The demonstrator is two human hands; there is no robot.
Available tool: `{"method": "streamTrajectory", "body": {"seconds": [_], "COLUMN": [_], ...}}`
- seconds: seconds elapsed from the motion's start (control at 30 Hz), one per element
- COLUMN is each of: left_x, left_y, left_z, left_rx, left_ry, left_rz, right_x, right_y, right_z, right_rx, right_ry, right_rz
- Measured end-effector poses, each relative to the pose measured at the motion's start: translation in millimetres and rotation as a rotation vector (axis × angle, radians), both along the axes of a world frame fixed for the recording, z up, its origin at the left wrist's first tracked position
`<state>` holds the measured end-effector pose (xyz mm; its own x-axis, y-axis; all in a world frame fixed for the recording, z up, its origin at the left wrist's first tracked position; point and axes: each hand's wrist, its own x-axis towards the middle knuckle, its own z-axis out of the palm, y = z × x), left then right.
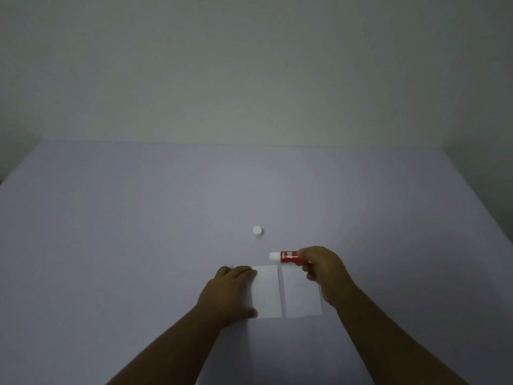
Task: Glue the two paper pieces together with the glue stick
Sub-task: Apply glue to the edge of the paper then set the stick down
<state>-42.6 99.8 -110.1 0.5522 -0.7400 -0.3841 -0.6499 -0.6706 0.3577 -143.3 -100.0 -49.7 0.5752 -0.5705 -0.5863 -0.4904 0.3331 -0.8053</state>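
Two white paper pieces lie side by side on the table, the left piece (266, 291) and the right piece (301, 295), with a thin gap between them. My left hand (227, 294) rests flat on the left piece's left part, fingers together. My right hand (324, 269) grips a red glue stick (288, 257) held sideways, its white tip pointing left, just above the far edge of the papers near the gap. The stick's white cap (258, 231) stands alone farther back on the table.
The table (138, 232) is covered in a plain pale lilac surface and meets a bare wall (249, 79) at the back. Its left and right edges show at the frame's sides.
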Motion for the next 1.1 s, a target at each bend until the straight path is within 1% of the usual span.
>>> {"method": "streamTrajectory", "body": {"seconds": [0.03,0.07,0.13,0.2,0.23,0.27,0.3,0.33,0.4,0.47,0.53,0.6,0.67,0.73,1.0,1.1], "left_x": [0.3,0.8,1.9,3.0,3.9,4.4,4.9,5.5,5.9,5.8,5.6,5.4,5.4,5.0,5.9,4.5], "left_y": [0.3,0.6,1.0,2.2,3.4,4.1,4.4,4.3,4.2,5.4,7.0,7.7,7.5,8.0,9.1,11.4], "left_z": [-1.2,-2.5,-6.4,-11.0,-13.0,-14.8,-16.5,-18.0,-20.6,-23.2,-26.4,-28.3,-29.6,-30.6,-30.5,-27.7], "left_rx": [-0.003,-0.006,-0.014,-0.028,-0.037,-0.045,-0.050,-0.053,-0.055,-0.055,-0.060,-0.074,-0.085,-0.085,-0.090,-0.090], "left_ry": [-0.006,-0.013,-0.026,-0.038,-0.045,-0.053,-0.061,-0.068,-0.071,-0.066,-0.064,-0.058,-0.065,-0.072,-0.056,-0.042], "left_rz": [0.001,0.002,0.002,-0.002,0.000,0.002,0.001,-0.002,-0.004,-0.002,0.001,0.015,0.021,0.019,0.028,0.039], "right_x": [-1.0,-2.5,-3.5,1.7,7.5,14.4,21.6,28.8,41.0,51.8,62.1,70.6,75.6,77.5,75.7,67.8], "right_y": [-2.9,-5.8,-10.4,-14.0,-15.3,-16.9,-18.4,-19.4,-21.0,-21.5,-20.3,-18.8,-18.5,-18.6,-15.0,-12.2], "right_z": [1.1,2.2,2.6,0.4,-1.8,-4.4,-7.9,-11.5,-19.2,-29.1,-39.4,-48.6,-55.2,-58.7,-59.7,-54.7], "right_rx": [0.214,0.360,0.517,0.576,0.554,0.489,0.373,0.225,-0.102,-0.364,-0.532,-0.644,-0.698,-0.706,-0.666,-0.630], "right_ry": [-0.063,-0.128,-0.251,-0.362,-0.393,-0.405,-0.394,-0.359,-0.221,-0.105,-0.055,-0.029,-0.024,-0.032,-0.060,-0.024], "right_rz": [-0.075,-0.108,-0.095,-0.078,-0.071,-0.055,-0.026,0.015,0.098,0.166,0.217,0.249,0.267,0.281,0.302,0.238]}}
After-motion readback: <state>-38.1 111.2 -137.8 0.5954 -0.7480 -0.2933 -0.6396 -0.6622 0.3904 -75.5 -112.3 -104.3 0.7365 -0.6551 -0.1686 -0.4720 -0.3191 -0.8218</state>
